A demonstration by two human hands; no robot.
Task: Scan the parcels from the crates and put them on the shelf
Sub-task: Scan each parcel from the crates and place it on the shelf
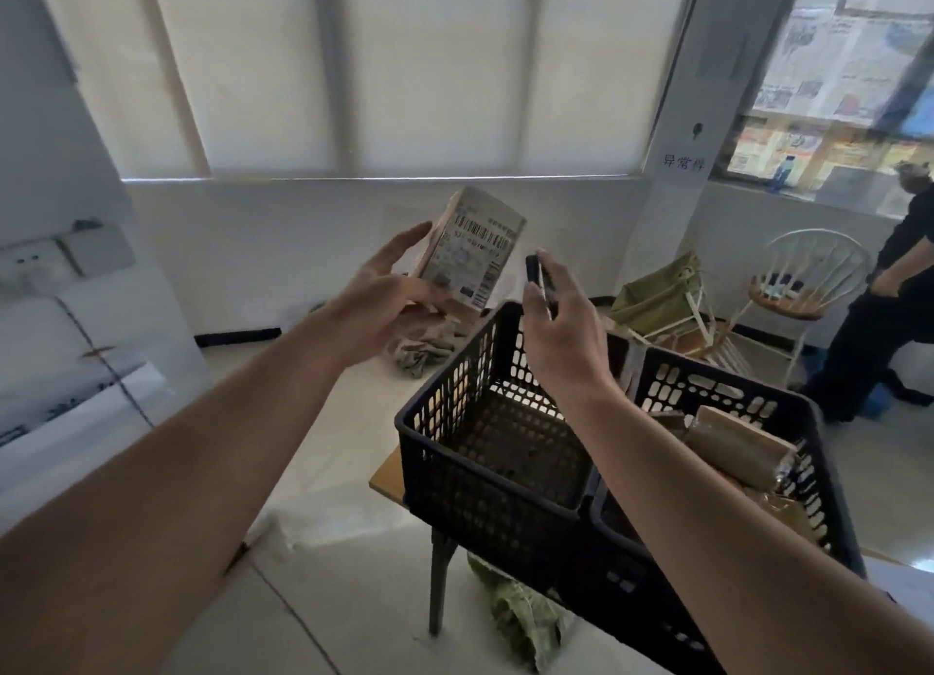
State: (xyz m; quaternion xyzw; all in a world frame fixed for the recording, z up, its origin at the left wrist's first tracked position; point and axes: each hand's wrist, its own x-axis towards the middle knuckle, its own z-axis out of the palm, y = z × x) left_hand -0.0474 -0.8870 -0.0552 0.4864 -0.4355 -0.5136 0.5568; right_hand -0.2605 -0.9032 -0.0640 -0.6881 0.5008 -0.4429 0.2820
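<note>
Room: pale walls, a wide blinded window [394, 68] across 12 o'clock, newspaper-covered panes at 2 o'clock, tiled floor below.
Worktop: small wooden worktop [386, 477] at 5 o'clock, carrying two black crates side by side.
Near crate: left-hand crate [485, 452] at 5 o'clock, mesh bottom bare as far as visible.
Far crate: right-hand crate [758, 422] at 4 o'clock, holding several brown parcels [738, 447], one lying across the top.
Left hand: left hand [389, 300] raised near centre, fingers and thumb wrapped round the lower end of a small cardboard parcel.
Held parcel: parcel [470, 250] at 12 o'clock from the hand, tilted, barcode label turned toward the camera and the device beside it.
Right hand: right hand [556, 320] just right of the parcel, fingers curled round a slim dark scanner [538, 280], seemingly a phone, aimed at the label; device and parcel close, not touching.
Stage: scanning of the held parcel, by the look of it.
Done: one crate apparently emptied; shelved parcels not in view.
Left: placing this parcel on the shelf, then the whole load in the right-hand crate.
Shelf: out of view; position impossible to tell.
Background: chairs [803, 280] at 3 o'clock, a person in dark clothes [889, 290] at the right edge, cloth heaps [419, 351] on the floor.
</note>
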